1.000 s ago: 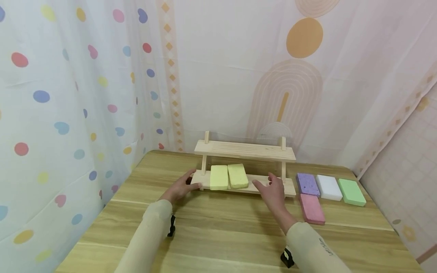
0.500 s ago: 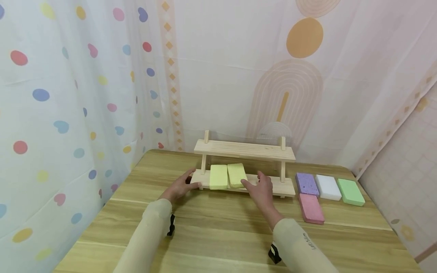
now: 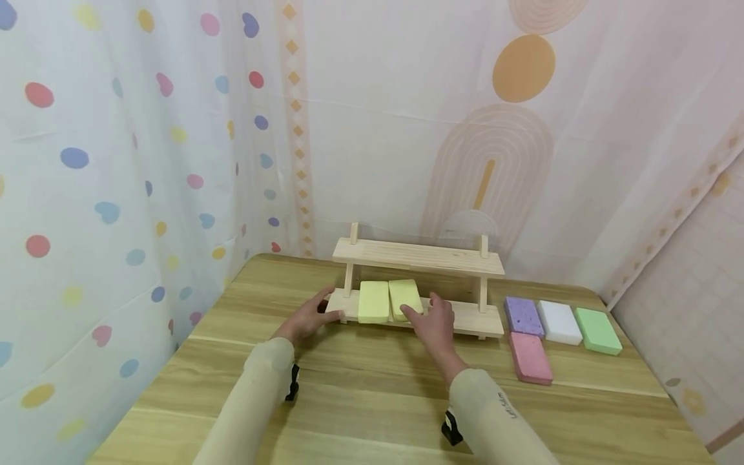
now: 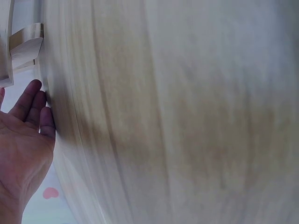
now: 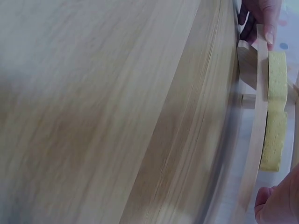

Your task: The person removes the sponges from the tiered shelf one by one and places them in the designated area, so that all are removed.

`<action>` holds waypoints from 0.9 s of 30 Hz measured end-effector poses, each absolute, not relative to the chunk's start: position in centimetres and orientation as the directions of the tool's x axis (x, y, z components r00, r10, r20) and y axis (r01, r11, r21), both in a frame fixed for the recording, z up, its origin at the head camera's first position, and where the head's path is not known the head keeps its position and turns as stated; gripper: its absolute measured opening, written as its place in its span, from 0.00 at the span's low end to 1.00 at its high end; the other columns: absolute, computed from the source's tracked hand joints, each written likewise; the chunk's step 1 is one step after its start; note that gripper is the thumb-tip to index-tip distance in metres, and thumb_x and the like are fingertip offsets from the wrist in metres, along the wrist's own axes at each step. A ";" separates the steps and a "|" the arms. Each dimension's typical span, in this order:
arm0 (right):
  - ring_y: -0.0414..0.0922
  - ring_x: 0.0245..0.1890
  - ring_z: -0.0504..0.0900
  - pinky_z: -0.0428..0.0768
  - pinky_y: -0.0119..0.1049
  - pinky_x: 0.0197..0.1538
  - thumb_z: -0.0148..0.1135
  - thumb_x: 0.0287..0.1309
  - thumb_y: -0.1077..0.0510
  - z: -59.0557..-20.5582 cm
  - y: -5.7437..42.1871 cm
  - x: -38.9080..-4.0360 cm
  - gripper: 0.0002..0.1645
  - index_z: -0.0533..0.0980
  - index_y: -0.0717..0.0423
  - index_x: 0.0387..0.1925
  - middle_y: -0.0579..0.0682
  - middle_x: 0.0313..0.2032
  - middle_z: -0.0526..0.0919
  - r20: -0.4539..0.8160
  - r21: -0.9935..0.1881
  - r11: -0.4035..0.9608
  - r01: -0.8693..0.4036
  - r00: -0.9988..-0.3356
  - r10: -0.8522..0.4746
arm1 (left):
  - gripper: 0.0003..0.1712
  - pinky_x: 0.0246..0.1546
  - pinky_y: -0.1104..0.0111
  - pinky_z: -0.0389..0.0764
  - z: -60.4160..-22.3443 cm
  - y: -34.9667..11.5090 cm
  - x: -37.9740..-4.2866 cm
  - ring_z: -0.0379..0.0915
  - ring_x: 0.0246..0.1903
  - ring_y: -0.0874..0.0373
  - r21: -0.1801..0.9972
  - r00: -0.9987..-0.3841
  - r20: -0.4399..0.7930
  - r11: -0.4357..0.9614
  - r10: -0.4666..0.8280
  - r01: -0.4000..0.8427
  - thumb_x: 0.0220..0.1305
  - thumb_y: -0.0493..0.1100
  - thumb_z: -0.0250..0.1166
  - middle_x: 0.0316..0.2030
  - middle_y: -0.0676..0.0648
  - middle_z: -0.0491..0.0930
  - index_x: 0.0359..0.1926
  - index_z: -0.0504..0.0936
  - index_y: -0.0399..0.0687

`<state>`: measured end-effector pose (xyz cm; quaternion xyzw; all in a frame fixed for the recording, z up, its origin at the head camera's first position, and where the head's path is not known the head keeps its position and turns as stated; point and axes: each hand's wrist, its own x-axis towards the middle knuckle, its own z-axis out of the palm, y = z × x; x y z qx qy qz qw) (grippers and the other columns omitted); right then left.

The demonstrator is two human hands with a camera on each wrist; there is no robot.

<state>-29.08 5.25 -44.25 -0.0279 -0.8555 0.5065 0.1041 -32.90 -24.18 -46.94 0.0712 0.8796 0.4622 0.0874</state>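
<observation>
A two-tier wooden shelf (image 3: 418, 254) stands at the back of the table. Side by side on its lower board lie two yellow sponges: the left sponge (image 3: 373, 301) is straight, the right sponge (image 3: 403, 294) slightly slanted. My left hand (image 3: 302, 321) holds the lower board's left end between thumb and forefinger; its other fingers (image 4: 33, 105) extend loosely below. My right hand (image 3: 436, 326) is at the right sponge, thumb overlapping its front right corner in the head view, other fingers spread to the right. The right wrist view shows a small gap between hand and sponge.
To the right of the shelf, a purple sponge (image 3: 524, 316), a white sponge (image 3: 560, 322) and a green sponge (image 3: 598, 331) form a row. A pink sponge (image 3: 531, 358) lies in front of the purple one. Printed curtains (image 3: 372, 148) hang behind the wooden table (image 3: 360, 400).
My right hand has moved left along the lower board, its thumb now overlapping the right yellow sponge. The left hand stays at the shelf's left end; the sponges look unmoved.
</observation>
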 end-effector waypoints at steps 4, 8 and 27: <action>0.61 0.62 0.66 0.70 0.54 0.61 0.72 0.56 0.42 -44.3 4.6 -29.2 0.51 0.63 0.71 0.69 0.65 0.60 0.69 0.140 -0.877 0.478 -0.054 -0.979 0.146 | 0.51 0.66 0.43 0.58 -46.9 -24.2 -32.9 0.55 0.69 0.37 0.828 -0.975 -0.085 0.559 0.205 0.046 0.67 0.59 0.65 0.70 0.32 0.60 0.79 0.47 0.49; 0.63 0.63 0.65 0.69 0.55 0.62 0.72 0.56 0.43 -44.4 4.1 -29.2 0.51 0.63 0.71 0.68 0.67 0.60 0.69 0.129 -0.874 0.484 -0.041 -0.980 0.150 | 0.51 0.66 0.43 0.58 -47.0 -24.2 -32.9 0.55 0.69 0.37 0.827 -0.975 -0.084 0.560 0.206 0.047 0.67 0.59 0.65 0.70 0.31 0.60 0.79 0.48 0.49; 0.63 0.62 0.65 0.67 0.56 0.62 0.74 0.51 0.38 -45.1 3.0 -29.3 0.52 0.67 0.68 0.67 0.67 0.60 0.70 0.158 -0.802 0.597 -0.010 -0.968 0.196 | 0.50 0.67 0.44 0.57 -47.1 -24.3 -33.0 0.55 0.69 0.38 0.837 -0.975 -0.071 0.544 0.212 0.057 0.68 0.57 0.64 0.69 0.32 0.61 0.79 0.47 0.48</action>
